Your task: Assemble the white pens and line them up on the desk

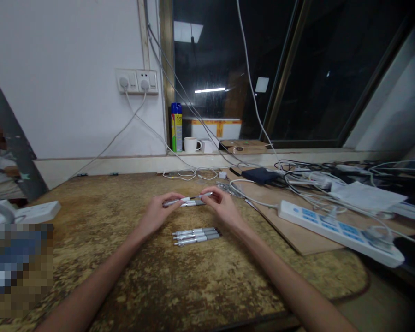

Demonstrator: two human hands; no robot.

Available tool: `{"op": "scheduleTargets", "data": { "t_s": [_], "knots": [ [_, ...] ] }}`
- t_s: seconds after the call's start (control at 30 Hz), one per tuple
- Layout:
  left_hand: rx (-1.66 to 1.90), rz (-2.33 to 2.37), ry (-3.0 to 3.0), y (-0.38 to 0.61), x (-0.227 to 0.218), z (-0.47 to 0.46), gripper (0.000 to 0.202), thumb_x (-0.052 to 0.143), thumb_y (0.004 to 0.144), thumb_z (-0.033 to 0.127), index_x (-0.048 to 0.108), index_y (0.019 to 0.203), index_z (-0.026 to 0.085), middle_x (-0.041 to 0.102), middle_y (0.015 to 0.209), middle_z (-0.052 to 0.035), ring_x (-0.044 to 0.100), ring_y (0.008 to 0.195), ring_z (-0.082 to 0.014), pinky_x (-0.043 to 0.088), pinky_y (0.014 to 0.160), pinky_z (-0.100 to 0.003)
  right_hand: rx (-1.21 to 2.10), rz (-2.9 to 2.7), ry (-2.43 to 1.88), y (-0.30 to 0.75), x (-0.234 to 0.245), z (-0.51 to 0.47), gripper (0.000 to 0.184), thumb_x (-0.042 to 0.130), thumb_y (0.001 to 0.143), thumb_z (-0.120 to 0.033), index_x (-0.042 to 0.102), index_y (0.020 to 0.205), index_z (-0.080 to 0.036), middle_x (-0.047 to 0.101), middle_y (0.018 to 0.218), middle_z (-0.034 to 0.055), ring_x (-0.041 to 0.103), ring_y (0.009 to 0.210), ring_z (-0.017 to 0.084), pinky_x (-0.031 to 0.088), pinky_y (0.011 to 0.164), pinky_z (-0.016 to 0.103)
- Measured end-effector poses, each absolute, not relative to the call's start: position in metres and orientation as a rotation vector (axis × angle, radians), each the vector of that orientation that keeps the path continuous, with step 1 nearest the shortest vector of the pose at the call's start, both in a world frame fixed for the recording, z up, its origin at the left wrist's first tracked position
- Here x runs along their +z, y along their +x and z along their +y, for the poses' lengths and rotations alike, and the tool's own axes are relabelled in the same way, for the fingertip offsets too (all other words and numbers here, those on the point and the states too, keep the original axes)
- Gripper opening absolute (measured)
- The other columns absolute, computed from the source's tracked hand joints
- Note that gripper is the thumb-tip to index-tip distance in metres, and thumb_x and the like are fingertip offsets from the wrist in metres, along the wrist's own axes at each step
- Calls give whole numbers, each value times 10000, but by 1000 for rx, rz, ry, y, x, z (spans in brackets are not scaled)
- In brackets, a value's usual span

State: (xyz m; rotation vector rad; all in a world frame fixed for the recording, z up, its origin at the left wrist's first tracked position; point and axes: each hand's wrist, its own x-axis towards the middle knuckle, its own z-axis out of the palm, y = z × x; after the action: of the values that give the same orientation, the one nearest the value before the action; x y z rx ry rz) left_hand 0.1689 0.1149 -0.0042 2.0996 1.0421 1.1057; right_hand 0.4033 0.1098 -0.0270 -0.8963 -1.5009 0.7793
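My left hand (159,211) and my right hand (219,205) are raised just above the worn brown table (131,272), and together they hold a silver pen (190,199) by its two ends. The pen lies level between my fingertips. Another silver pen (192,204) lies just under it on the table. Nearer to me, three silver pens (196,235) lie side by side between my forearms.
A white power strip (335,230) with plugs sits on a wooden board (297,233) to the right, among tangled cables. A dark box (264,175), a spray can (176,127) and a white mug (191,144) stand by the window. Another person sits at far left.
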Motion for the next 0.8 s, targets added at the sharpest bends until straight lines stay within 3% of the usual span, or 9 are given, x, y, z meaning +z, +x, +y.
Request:
{"op": "scheduleTargets", "data": {
  "t_s": [0.47, 0.67, 0.8],
  "knots": [
    [1053, 1015, 2066, 173, -4, 109, 274, 613, 916, 411, 770, 1047, 229, 776, 1088, -70, 701, 1034, -246, 535, 937, -365, 811, -1604, -866, 397, -22, 100, 227, 695, 846, -403, 721, 962, -210, 724, 908, 30, 651, 775, 173, 502, 716, 279],
    [1046, 998, 2087, 175, -2, 107, 254, 657, 889, 407, 775, 1032, 233, 781, 1065, -59, 708, 997, -248, 536, 925, -367, 877, -1608, -905, 396, -23, 98, 305, 565, 932, -501, 657, 963, -212, 621, 615, -16, 553, 523, 147, 433, 534, 262],
    [1062, 1017, 2087, 175, -2, 106, 251, 651, 889, 393, 776, 1037, 233, 781, 1072, -56, 705, 1011, -250, 528, 928, -366, 864, -1601, -905, 396, -24, 98, 268, 545, 933, -452, 653, 1013, -220, 625, 639, -17, 568, 569, 156, 447, 577, 268]
  ]
}}
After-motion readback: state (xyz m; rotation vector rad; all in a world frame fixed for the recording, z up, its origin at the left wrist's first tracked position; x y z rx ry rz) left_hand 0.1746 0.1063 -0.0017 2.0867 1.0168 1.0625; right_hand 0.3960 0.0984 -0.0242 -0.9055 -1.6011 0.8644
